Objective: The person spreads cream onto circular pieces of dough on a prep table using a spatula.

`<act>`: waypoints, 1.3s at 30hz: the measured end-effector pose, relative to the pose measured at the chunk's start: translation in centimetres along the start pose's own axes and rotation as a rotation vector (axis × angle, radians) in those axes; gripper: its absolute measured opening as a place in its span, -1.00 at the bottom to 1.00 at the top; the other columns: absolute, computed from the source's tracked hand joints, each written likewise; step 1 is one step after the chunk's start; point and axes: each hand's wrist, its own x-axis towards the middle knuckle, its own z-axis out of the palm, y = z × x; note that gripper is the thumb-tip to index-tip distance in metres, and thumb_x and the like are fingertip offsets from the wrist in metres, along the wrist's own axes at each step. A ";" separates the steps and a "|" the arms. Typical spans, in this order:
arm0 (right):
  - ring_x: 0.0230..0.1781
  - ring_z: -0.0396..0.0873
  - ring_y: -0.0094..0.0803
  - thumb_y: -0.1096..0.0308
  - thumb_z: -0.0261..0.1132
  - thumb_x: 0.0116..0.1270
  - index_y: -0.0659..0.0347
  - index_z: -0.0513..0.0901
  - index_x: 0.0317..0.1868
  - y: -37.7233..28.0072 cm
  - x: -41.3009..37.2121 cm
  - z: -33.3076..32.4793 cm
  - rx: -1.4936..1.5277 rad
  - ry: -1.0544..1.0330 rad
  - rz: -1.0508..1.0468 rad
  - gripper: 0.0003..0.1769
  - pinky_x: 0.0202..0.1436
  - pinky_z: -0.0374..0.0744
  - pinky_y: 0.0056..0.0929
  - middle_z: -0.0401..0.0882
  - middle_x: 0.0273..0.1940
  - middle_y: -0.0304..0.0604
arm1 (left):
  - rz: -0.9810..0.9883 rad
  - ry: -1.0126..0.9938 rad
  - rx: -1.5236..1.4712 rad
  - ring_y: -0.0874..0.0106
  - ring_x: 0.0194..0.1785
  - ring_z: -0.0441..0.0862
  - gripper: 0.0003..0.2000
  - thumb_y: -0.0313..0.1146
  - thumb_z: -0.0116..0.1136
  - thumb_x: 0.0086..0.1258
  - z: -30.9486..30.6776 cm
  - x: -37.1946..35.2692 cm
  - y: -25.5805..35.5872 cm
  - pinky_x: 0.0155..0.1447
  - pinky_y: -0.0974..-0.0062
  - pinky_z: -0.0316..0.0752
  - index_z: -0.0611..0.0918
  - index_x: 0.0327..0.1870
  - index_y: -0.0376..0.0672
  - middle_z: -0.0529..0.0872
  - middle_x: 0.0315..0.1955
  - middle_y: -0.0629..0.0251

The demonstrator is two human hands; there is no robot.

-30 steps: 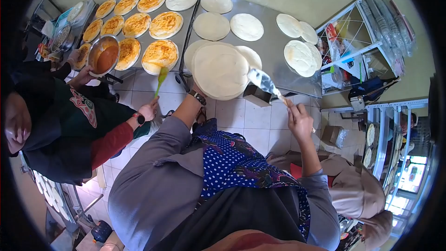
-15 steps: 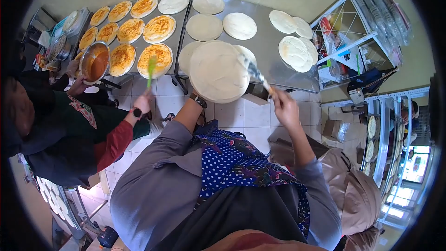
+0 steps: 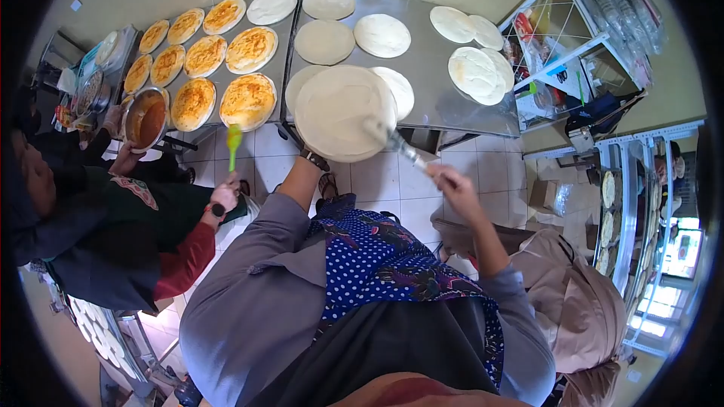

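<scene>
My left hand (image 3: 309,154) is under a large round pizza base (image 3: 332,109) and holds it up in front of the table; its fingers are hidden beneath. In my right hand (image 3: 454,181) is a brush (image 3: 407,152), gripped by its handle. The brush head is blurred by motion over the right part of the held base. Just behind are more plain bases: a pale one (image 3: 397,94) partly covered by the held base, and another (image 3: 382,35) farther back on the metal table (image 3: 422,68).
At left, a co-worker's hand (image 3: 226,192) holds a green brush (image 3: 234,147) near sauce-coated bases (image 3: 247,102). A metal bowl of orange sauce (image 3: 154,117) is held beside them. Overlapping plain bases (image 3: 473,74) lie at right, near a white shelf (image 3: 554,30).
My brush has moved down and inward across the held base, from its right edge. The held base has shifted slightly left. The co-worker's green brush has come down off a sauced base.
</scene>
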 end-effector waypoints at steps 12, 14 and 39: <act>-0.25 0.51 -0.63 0.40 0.23 0.43 0.24 0.63 0.11 1.3 -2.1 7.2 0.128 -0.088 0.059 -0.71 -0.13 0.51 -0.56 0.66 -0.21 -0.26 | -0.027 0.084 -0.002 0.27 0.39 0.35 -0.43 0.11 -0.26 0.54 -0.8 1.6 0.6 0.37 0.01 0.34 0.28 0.43 -0.03 0.34 0.39 0.25; -0.30 0.47 -0.65 0.40 0.24 0.42 0.23 0.63 0.12 -0.4 0.3 6.6 0.130 -0.013 0.115 -0.71 -0.18 0.49 -0.57 0.63 -0.26 -0.30 | -0.036 0.099 -0.006 0.27 0.39 0.35 -0.43 0.11 -0.26 0.54 -1.0 2.5 1.0 0.37 0.00 0.34 0.28 0.43 -0.03 0.34 0.39 0.25; -0.49 0.59 -0.19 0.38 0.28 0.28 -0.14 0.63 0.12 -4.9 12.1 -5.4 -0.924 0.298 -0.235 -0.61 -0.47 0.58 -0.26 0.53 -0.38 -0.20 | -0.084 0.161 -0.051 0.25 0.39 0.34 -0.44 0.09 -0.27 0.55 -3.3 12.5 6.8 0.37 -0.02 0.34 0.29 0.42 -0.03 0.33 0.40 0.25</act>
